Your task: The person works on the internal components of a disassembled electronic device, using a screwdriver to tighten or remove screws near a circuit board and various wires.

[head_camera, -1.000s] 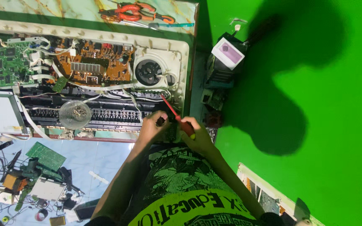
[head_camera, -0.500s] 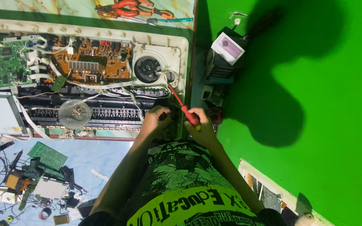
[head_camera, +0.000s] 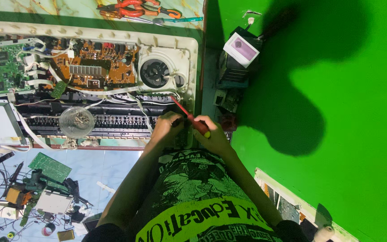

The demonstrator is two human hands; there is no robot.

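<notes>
Right hand: the right hand (head_camera: 213, 134) is closing around the yellow-tipped handle of a slim red screwdriver (head_camera: 189, 117), its shaft slanting up and left.
Left hand: the left hand (head_camera: 166, 127) is curling, fingers bent, just beside the shaft; what it is pinching I cannot tell.
Work: the tip is pointing into the opened cream-cased electronic keyboard (head_camera: 175, 42) on the bench, below the round black speaker (head_camera: 154, 73).
Doing it well: probably by keeping the shaft in line with the screw.
Nearby: a clear round dish of screws (head_camera: 76, 121) is sitting well left.
</notes>
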